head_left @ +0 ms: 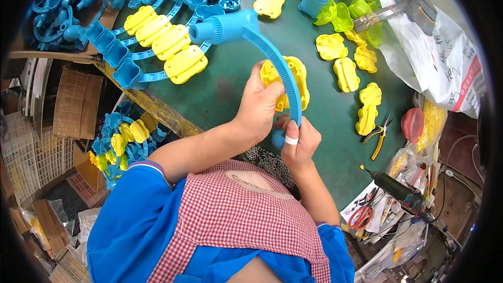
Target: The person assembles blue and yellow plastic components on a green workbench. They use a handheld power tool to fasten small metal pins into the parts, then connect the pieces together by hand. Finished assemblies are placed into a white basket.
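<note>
My left hand (254,106) is closed on a yellow plastic shell (300,77), its hollow ribbed inside facing up. In front of the shell passes a curved blue plastic arm (277,56), which ends in a blue tube-shaped part (224,28) at the far left. With the thumb on top, my right hand (301,144) pinches the near end of the blue arm. That thumb has a white band around it. A rounded blue part (278,139) shows between my hands; what it joins is hidden.
Finished-looking blue arms with yellow shells (173,42) lie in a row at left. Loose yellow shells (346,74), pliers (380,136) and a dark green power screwdriver (401,191) are at right. Small screws (272,166) lie at the near edge, red-handled scissors (362,215) at lower right.
</note>
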Available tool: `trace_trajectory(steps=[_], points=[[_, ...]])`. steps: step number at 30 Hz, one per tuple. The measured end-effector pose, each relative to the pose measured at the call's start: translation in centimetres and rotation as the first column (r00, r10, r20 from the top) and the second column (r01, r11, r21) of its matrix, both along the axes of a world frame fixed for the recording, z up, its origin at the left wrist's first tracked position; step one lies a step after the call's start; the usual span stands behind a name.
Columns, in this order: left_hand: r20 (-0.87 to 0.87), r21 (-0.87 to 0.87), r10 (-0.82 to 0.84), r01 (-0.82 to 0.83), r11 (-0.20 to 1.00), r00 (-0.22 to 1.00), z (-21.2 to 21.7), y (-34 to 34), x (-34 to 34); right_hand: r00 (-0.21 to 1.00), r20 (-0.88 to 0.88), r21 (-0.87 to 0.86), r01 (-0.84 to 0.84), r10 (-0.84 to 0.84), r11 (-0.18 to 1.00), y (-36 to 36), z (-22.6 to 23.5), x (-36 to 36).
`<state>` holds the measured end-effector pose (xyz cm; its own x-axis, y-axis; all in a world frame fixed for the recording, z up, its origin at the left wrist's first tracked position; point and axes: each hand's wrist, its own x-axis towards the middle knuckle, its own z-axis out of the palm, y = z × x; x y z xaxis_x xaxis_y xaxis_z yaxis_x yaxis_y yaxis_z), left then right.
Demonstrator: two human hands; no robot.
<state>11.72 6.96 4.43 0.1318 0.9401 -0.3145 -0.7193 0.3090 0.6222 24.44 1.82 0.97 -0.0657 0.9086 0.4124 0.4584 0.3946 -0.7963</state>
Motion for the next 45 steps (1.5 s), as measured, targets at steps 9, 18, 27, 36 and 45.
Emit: trace_trajectory(steps=[9, 18, 27, 36, 45], points=[[0.158, 0.015, -0.053, 0.051, 0.999, 0.986, 2.6, -1.1, -0.3, 0.959, -0.282, -0.204, -0.097, 0.036, 0.974, -0.4, 1.0, -1.1], [-0.064, 0.012, -0.124, 0.125, 0.992, 0.990, 1.7, -0.2, -5.6, 0.978, -0.007, -0.225, -0.205, 0.209, 0.953, 9.4, 1.4, 3.7], [-0.047, -0.060, -0.170, 0.167, 0.984, 0.984, 0.9, -2.0, -5.4, 0.538, 0.823, 0.288, -0.125, -0.179, 0.949, 22.4, 2.7, 7.2], [-0.207, -0.154, -0.182, 0.152, 0.976, 0.961, -0.1, -2.7, -6.5, 0.979, 0.202, -0.394, 0.070, 0.012, 0.916, 12.0, -0.2, 5.8], [-0.235, -0.176, -0.037, -0.005, 0.984, 0.971, -0.1, -2.0, -4.6, 0.953, 0.247, 0.024, 0.175, -0.175, 0.984, 4.7, 2.1, 3.0]])
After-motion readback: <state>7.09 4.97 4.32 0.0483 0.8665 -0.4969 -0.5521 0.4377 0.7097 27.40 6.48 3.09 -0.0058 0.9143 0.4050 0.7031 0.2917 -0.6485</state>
